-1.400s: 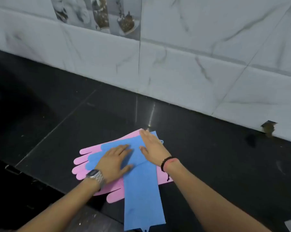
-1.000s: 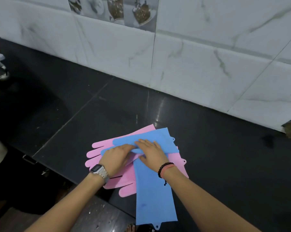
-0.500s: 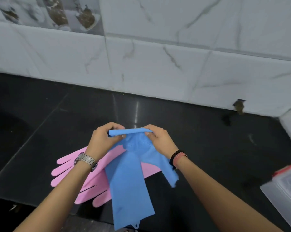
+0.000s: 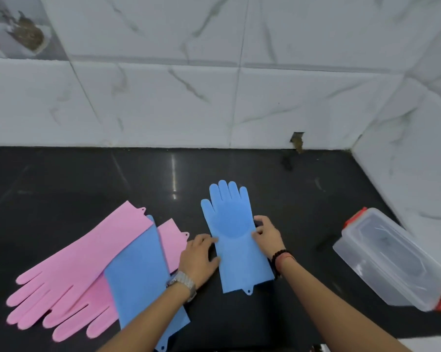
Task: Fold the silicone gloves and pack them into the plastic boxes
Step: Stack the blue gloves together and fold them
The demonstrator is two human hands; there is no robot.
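A blue silicone glove (image 4: 233, 235) lies flat on the black counter (image 4: 87, 179), fingers pointing at the wall. My left hand (image 4: 199, 257) holds its left edge near the wrist part, and my right hand (image 4: 267, 233) pinches its right edge. To the left lies a pile: two pink gloves (image 4: 82, 260) with a second blue glove (image 4: 140, 273) across them, partly hidden by my left forearm. A clear plastic box (image 4: 392, 262) with red clips rests at the right, lid on.
A white marble-tiled wall (image 4: 214, 97) runs along the back and turns forward at the right corner, close behind the box. The counter's front edge lies just below my forearms.
One blue glove was lifted off the pile, carried to the right and laid flat on the counter. The view swung right, bringing the plastic box fully into sight.
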